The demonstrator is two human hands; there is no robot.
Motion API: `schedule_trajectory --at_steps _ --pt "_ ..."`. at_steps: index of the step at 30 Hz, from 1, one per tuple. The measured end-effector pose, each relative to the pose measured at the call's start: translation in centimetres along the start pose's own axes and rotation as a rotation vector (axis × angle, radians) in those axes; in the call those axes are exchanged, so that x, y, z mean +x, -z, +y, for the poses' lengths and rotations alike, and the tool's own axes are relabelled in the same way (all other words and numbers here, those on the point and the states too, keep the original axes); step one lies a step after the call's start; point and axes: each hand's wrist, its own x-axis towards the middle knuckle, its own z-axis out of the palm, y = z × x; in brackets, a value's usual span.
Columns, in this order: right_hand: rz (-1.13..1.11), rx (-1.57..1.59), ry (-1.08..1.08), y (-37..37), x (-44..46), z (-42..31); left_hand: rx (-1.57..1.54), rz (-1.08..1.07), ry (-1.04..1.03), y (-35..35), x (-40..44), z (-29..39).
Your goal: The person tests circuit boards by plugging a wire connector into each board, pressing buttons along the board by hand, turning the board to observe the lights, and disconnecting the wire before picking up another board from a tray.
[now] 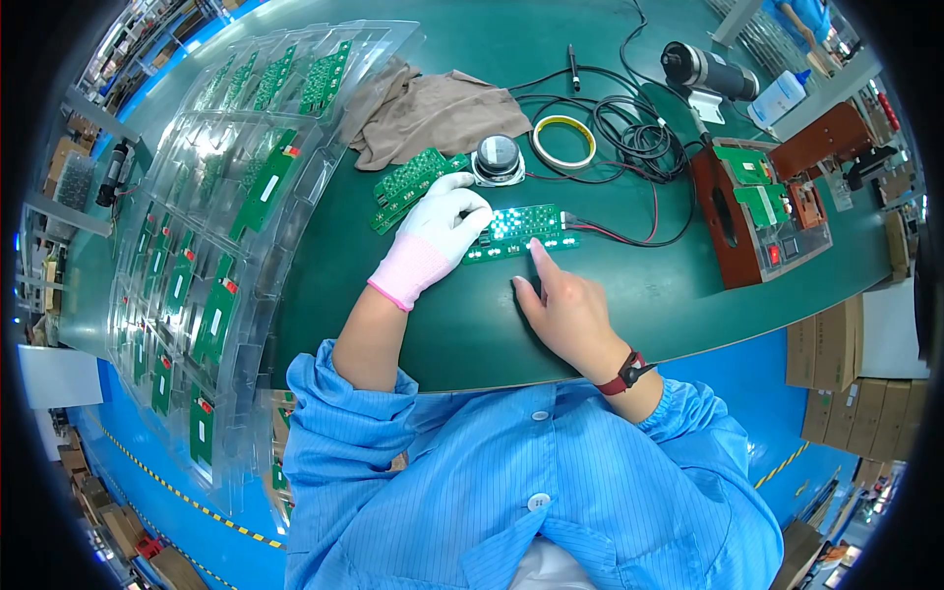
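In the head view, a green circuit board (526, 224) with bright lit LEDs lies on the green table. Red and black wires (600, 230) run from a plug at its right end. My left hand (447, 221), in a white glove with a pink cuff, is closed at the board's left end, thumb and fingertips on it. My right hand (570, 305) is bare, with a strap at the wrist. Its index finger stretches to the board's lower strip and appears to touch it; the thumb is apart. Behind my left hand lie more green boards (413, 179), beside a round black speaker (499, 157).
Clear plastic trays (265, 295) of circuit boards stand along the left. A brown cloth (423, 108), a yellow tape roll (564, 142) and coiled black cable (639, 138) lie farther back. To the right are a reddish-brown test box (728, 216), a black cylinder (708, 69) and a white bottle (779, 98).
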Motion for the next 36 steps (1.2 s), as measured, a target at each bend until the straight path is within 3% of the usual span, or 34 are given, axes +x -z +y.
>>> schedule_trajectory --at_steps 16,18,24,36 --pt "0.069 -0.060 0.018 -0.3 -0.1 -0.4 0.062 -0.035 -0.097 0.1 0.3 -1.0" --pt "0.092 -0.067 0.023 -0.4 -0.1 -0.4 0.008 -0.036 -0.035 0.2 0.1 -0.5" --pt "0.221 -0.055 0.151 -0.6 0.0 0.1 0.024 -0.026 -0.082 -0.1 0.0 -0.7" --pt "0.194 -0.071 0.172 -0.8 0.3 0.6 0.041 -0.038 -0.089 0.1 0.0 -0.7"
